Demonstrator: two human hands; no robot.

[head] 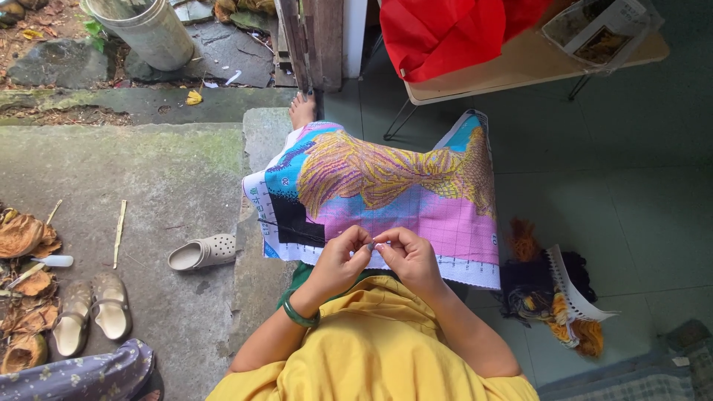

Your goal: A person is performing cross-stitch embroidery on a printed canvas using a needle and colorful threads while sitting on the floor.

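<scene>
Head view. The floor is in two zones: a rough, mossy concrete slab (111, 186) on the left and smooth grey-green tiles (616, 193) on the right. A pale cylindrical bucket (145, 30) stands on dark stones at the top left. A wooden table (520, 63) at the top carries red fabric (445, 30) and a clear plastic packet (598, 30). A light clog (202, 252) and a pair of sandals (93, 312) lie on the concrete, near dry brown husks (26, 238).

A cross-stitch canvas (386, 197), a flexible gridded cloth with yellow, pink, blue and black stitched areas, lies draped over the person's lap. The left hand (338, 260) and right hand (408, 256) meet at its near edge, fingertips pressed together and pinching a small item, too small to identify. A green bangle (297, 315) circles the left wrist. Tangled orange and dark thread skeins (549, 304) lie on the tiles to the right.
</scene>
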